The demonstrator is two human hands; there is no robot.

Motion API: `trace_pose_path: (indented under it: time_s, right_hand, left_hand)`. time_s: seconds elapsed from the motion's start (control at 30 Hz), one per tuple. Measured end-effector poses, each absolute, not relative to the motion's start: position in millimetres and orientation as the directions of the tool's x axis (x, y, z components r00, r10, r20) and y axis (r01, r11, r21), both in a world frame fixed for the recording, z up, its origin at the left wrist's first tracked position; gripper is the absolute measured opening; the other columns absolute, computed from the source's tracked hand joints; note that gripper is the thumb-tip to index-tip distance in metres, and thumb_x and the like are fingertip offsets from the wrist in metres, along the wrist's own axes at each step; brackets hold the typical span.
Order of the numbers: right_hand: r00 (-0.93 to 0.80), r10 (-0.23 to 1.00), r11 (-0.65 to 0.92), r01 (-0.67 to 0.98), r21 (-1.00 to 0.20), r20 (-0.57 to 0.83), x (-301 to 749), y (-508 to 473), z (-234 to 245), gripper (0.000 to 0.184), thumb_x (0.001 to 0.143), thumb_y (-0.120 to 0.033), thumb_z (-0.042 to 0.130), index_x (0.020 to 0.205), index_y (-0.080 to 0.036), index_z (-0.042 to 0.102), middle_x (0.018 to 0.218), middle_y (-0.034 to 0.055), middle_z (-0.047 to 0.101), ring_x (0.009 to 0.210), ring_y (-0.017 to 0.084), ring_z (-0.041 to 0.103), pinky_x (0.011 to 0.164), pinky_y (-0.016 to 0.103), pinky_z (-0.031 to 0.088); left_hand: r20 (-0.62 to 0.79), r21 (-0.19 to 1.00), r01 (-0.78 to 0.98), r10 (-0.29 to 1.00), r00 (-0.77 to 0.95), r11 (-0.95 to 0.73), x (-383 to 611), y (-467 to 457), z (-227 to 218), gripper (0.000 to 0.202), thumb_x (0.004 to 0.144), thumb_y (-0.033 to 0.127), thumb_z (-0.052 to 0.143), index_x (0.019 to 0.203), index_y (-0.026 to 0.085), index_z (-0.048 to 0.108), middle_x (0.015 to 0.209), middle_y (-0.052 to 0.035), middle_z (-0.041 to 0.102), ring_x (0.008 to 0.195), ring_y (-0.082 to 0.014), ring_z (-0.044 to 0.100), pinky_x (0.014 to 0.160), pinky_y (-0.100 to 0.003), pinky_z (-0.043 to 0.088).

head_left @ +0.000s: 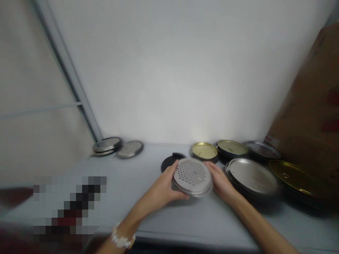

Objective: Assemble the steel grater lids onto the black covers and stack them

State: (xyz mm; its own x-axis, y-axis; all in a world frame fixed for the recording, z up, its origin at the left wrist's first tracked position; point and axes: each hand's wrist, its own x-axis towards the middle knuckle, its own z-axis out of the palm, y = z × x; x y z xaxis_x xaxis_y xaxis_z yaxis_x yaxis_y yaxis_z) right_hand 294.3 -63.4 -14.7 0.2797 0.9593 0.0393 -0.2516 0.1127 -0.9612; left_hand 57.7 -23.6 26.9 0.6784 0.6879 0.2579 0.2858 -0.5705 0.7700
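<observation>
Between my two hands, above the table, is a round silver metal disc with rows of small holes [192, 173], tilted toward me. My left hand [173, 183] grips its left edge, thumb along the near rim and fingers at the far side. At the disc's upper right edge, my right hand [218, 178] is closed, with its fingertips partly hidden behind the rim. A black round piece with a raised tab [168, 164] lies on the table just behind the disc, partly covered by it and my left hand.
Several perforated discs [107, 144] are stacked at the back left, beside another silver disc [130, 149]. On the right stand gold lids [204, 150], a stack with a silver lid [253, 175] and a dark gold lid [293, 178]. A cardboard box [307, 106] borders the grey table [132, 187].
</observation>
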Motion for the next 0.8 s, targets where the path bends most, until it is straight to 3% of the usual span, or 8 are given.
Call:
trace_pose_path:
  time_s: [0.27,0.43,0.6,0.67,0.73,0.8]
  right_hand:
    - [0.232,0.972,0.056,-0.360,-0.931,-0.031,297,-62,-16,0.031,0.070,-0.046,0.081,0.087,-0.022,0.072,0.086,0.0039,0.076,0.086,0.025,0.068,0.078,0.034,0.050]
    - [0.117,0.986,-0.046,-0.480,-0.876,-0.116,297,-64,-11,0.047,0.080,-0.065,0.065,0.085,-0.019,0.071,0.087,0.0096,0.076,0.094,0.029,0.070,0.079,0.039,0.054]
    - [0.122,0.990,-0.016,-0.411,-0.912,-0.072,293,-68,-6,0.040,0.068,-0.043,0.087,0.095,-0.019,0.070,0.090,0.0050,0.076,0.089,0.024,0.071,0.079,0.033,0.054]
    - [0.145,0.986,-0.010,-0.409,-0.913,-0.076,292,-68,-7,0.044,0.064,-0.041,0.089,0.097,-0.019,0.069,0.089,0.0036,0.076,0.085,0.021,0.071,0.078,0.031,0.054]
    - [0.157,0.985,0.002,-0.409,-0.913,-0.069,292,-68,-8,0.046,0.064,-0.042,0.089,0.099,-0.019,0.069,0.088,0.0032,0.076,0.084,0.020,0.071,0.079,0.030,0.054]
    - [0.157,0.986,0.012,-0.394,-0.919,-0.054,290,-68,-10,0.048,0.064,-0.043,0.088,0.101,-0.019,0.068,0.088,0.0033,0.075,0.084,0.020,0.070,0.081,0.030,0.053]
  left_hand:
    - [0.208,0.778,0.316,0.698,0.685,-0.543,57,-26,23,0.111,0.063,0.044,0.089,0.155,0.021,0.032,0.158,-0.0197,0.035,0.146,-0.0378,0.033,0.119,-0.060,0.024]
    - [0.181,0.798,0.320,0.710,0.681,-0.511,60,-26,21,0.112,0.066,0.043,0.088,0.157,0.021,0.028,0.158,-0.0185,0.035,0.146,-0.0368,0.031,0.121,-0.058,0.021]
    - [0.192,0.845,0.238,0.687,0.701,-0.479,58,-24,19,0.119,0.060,0.051,0.090,0.157,0.023,0.027,0.159,-0.0159,0.032,0.145,-0.0377,0.030,0.122,-0.053,0.022]
    - [0.174,0.904,0.173,0.705,0.688,-0.392,58,-22,16,0.109,0.070,0.055,0.082,0.157,0.023,0.025,0.155,-0.0174,0.037,0.136,-0.0366,0.044,0.114,-0.052,0.037]
    - [0.107,0.957,0.141,0.757,0.645,-0.255,60,-18,11,0.094,0.084,0.057,0.068,0.157,0.022,0.021,0.145,-0.0197,0.047,0.110,-0.0306,0.062,0.091,-0.045,0.054]
    - [0.028,0.982,0.133,0.796,0.604,-0.135,62,-12,8,0.082,0.090,0.054,0.059,0.155,0.019,0.023,0.126,-0.0184,0.059,0.084,-0.0222,0.065,0.066,-0.034,0.056]
